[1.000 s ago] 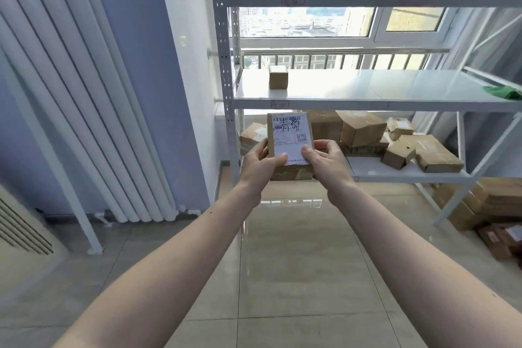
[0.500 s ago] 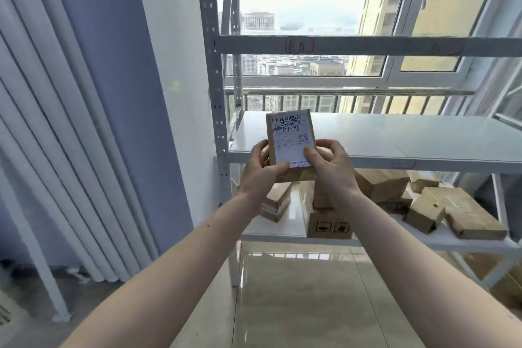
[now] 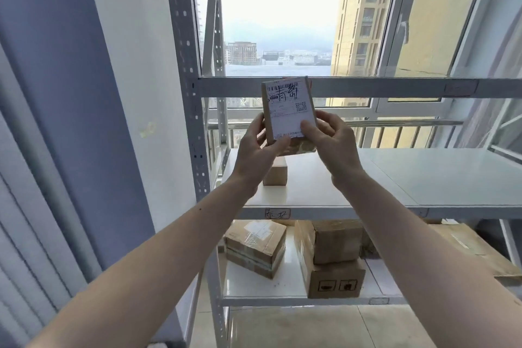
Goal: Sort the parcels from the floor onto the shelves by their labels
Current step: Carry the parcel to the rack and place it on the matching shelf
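Head camera, looking forward at a white metal shelving unit [image 3: 195, 121] in front of a bright window. Two bare forearms reach up from the bottom of the frame. Between them a small cardboard parcel [image 3: 288, 113] is held upright in the air, its white shipping label facing the viewer, with a barcode, a QR code and dark handwritten characters across the top. The left hand [image 3: 255, 150] grips the parcel's lower left edge, thumb curled over the front. The right hand [image 3: 330, 141] grips the lower right corner, thumb pressed on the label and fingers wrapped behind.

The parcel hangs above the middle shelf [image 3: 423, 175] and level with the front rail of the upper shelf [image 3: 367, 87]. On the middle shelf, just below the hands, stands one small brown box [image 3: 275, 175]. A handwritten tag [image 3: 277, 213] marks that shelf's front edge; another tag [image 3: 460, 87], too faint to read, marks the upper rail. The bottom shelf [image 3: 282, 288] carries several larger cardboard boxes [image 3: 330, 257].

This looks like the label-reading step: the parcel is raised for checking, not yet placed. The next move calls for matching its handwriting to a shelf tag, then setting it down flat on that level.
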Available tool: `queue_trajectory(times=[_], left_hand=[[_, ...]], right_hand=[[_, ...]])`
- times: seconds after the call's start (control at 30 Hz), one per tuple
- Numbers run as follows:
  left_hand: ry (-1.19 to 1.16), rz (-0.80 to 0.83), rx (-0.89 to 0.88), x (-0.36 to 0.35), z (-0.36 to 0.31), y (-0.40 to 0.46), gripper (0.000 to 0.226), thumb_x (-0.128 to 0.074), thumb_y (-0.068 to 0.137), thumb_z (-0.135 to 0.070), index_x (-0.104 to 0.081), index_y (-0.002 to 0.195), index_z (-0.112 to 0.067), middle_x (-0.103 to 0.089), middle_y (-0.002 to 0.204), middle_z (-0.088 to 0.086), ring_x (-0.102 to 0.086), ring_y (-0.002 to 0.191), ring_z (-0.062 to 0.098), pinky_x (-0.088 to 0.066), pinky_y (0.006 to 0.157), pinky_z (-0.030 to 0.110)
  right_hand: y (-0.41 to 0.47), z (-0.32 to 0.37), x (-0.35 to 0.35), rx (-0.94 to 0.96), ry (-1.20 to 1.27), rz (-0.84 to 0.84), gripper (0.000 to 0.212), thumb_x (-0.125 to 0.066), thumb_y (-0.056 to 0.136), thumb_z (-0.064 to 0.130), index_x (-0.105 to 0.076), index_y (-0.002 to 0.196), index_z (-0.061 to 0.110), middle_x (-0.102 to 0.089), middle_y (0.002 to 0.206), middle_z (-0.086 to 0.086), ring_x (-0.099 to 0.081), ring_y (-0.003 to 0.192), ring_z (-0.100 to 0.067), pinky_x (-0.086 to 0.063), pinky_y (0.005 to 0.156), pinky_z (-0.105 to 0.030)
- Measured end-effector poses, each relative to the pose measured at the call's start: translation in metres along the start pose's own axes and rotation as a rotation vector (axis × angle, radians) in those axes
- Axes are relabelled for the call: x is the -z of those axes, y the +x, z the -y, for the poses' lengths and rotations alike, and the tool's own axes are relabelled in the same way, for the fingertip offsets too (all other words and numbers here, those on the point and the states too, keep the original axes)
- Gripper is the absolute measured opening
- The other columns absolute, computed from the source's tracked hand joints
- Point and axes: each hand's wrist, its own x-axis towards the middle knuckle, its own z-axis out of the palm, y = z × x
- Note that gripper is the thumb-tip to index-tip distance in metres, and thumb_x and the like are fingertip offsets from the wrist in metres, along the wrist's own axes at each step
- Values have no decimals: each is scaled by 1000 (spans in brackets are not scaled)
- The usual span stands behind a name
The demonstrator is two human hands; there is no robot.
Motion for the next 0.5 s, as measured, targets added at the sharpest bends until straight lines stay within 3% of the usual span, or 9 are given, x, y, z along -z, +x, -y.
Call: queue_trajectory(times=[0.13,0.2,0.3,0.4,0.5], left_hand=[[20,-26,-41,-2,-2,43,72,-71,88,-17,-29,145,-21,-53,137,0,-58,116,8,-55,78,13],[39,-32,-86,-5,-2,62,70,-72,87,-18,-31,143,-21,-53,139,2,-57,120,12,-56,87,21],[91,-75,-168,-13,-8,94,60,-71,88,-22,-40,139,-22,-58,132,-2,-60,115,7,-56,83,19],[145,-138,-228,-21,-16,127,60,-70,89,-25,-42,141,-19,-61,131,2,-64,111,12,-58,87,27],[208,-189,-281,-28,-21,155,61,-68,90,-32,-42,143,-19,-63,125,-2,-65,105,6,-57,77,17]], right_hand=[[40,2,-2,55,26,20,43,-69,88,17,-58,130,17,-72,104,13,-70,88,5,-53,65,-11],[60,4,-3,104,20,20,45,-68,89,16,-58,133,14,-71,105,13,-69,88,6,-53,66,-11],[91,12,-3,174,19,33,42,-66,91,20,-59,132,15,-71,103,15,-69,87,8,-52,65,-9],[121,22,-1,239,15,50,33,-64,93,27,-61,126,24,-72,95,20,-69,80,9,-51,60,-7],[149,28,-2,292,-33,44,33,-61,93,38,-64,124,25,-75,97,9,-72,82,-2,-56,65,-18]])
